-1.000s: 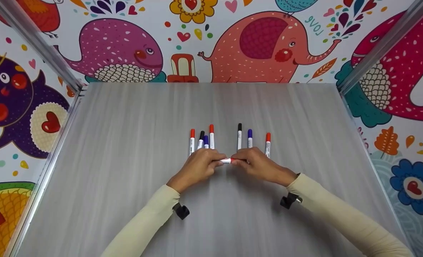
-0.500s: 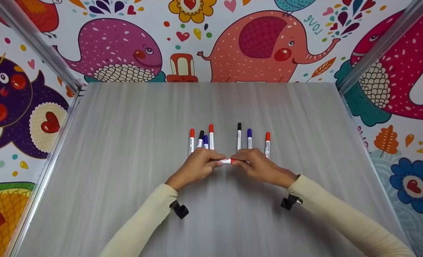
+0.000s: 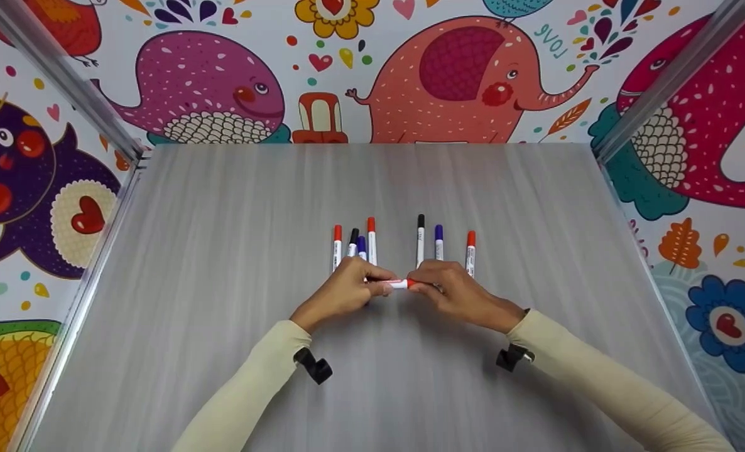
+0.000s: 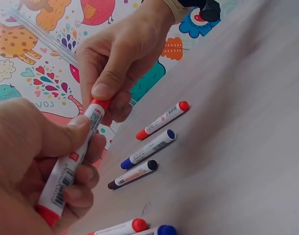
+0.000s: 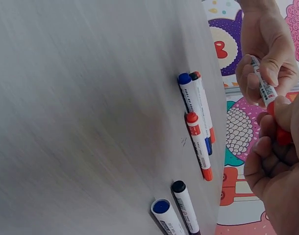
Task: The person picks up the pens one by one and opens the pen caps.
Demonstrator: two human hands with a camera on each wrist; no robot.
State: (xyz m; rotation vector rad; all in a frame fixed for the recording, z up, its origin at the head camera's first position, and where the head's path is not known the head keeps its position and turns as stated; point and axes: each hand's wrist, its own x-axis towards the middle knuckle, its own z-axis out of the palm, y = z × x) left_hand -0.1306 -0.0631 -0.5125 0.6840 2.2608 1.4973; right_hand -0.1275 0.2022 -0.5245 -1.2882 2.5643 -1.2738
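A white marker with a red cap (image 3: 398, 284) is held level between both hands, above the front of the marker rows. My left hand (image 3: 338, 292) grips its white barrel; in the left wrist view the thumb lies along the marker (image 4: 66, 171) and the fingers curl beneath it. The thumb and fingers of my right hand (image 3: 463, 294) pinch the red cap end, which they largely cover. In the right wrist view, a bit of red (image 5: 284, 137) shows under the right thumb. The cap sits against the barrel.
Beyond the left hand lie several markers, among them a red one (image 3: 337, 242) and a black one (image 3: 353, 242). Past the right hand are a black (image 3: 420, 238), a blue (image 3: 439, 243) and a red marker (image 3: 470, 251). Patterned walls and metal posts edge the grey table (image 3: 240, 207).
Both hands keep the same hold on the marker. The left forearm has shifted very slightly left, and the head view has tilted a little.
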